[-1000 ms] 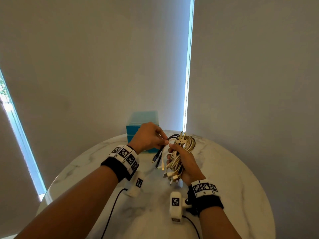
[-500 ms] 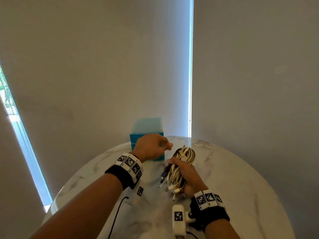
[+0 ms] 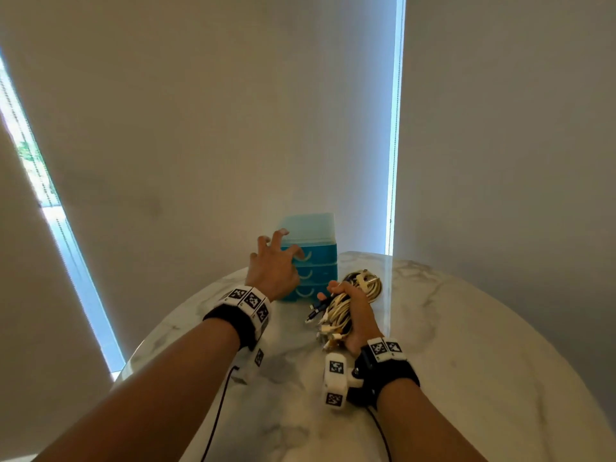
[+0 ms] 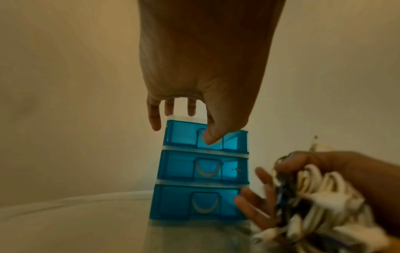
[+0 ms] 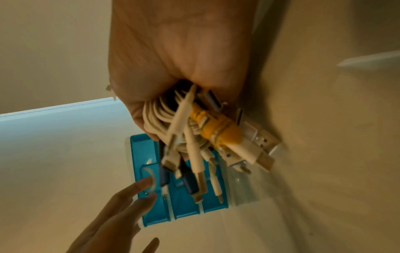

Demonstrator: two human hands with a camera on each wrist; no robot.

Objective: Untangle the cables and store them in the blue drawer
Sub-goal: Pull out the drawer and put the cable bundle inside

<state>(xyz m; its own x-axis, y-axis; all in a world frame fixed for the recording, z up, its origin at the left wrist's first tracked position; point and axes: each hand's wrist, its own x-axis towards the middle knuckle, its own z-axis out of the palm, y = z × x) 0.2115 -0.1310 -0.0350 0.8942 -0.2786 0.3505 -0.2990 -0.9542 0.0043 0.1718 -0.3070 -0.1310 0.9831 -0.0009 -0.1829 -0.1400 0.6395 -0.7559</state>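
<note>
A small blue drawer unit (image 3: 313,258) of translucent plastic stands near the far edge of a round white marble table (image 3: 466,345) with grey veining; it stacks 3 drawers, each with a pale, curved handle set in a square recess, under a whitish frosted top. The left hand (image 3: 273,265) hovers at the top drawer (image 4: 194,138) with its fingers spread and bent like a claw, gripping nothing; in the left wrist view the thumb tip lies over that drawer's handle recess, though whether it actually touches cannot be told. The right hand (image 3: 358,315) rests low on the table just right of the unit, its fingers and thumb curled round a thick bundle of cables (image 3: 336,315). The bundle is mostly smooth cream-white cords looped into coils, with a few dark blue and black leads among them, and in the right wrist view one coil is wrapped by a yellow band (image 5: 218,126). Flat metal plugs and slim connectors splay loosely out of the fist toward the drawer fronts. All 3 drawers look closed. Both wrists carry black straps bearing white blocks printed with square black-and-white markers (image 3: 250,300).
</note>
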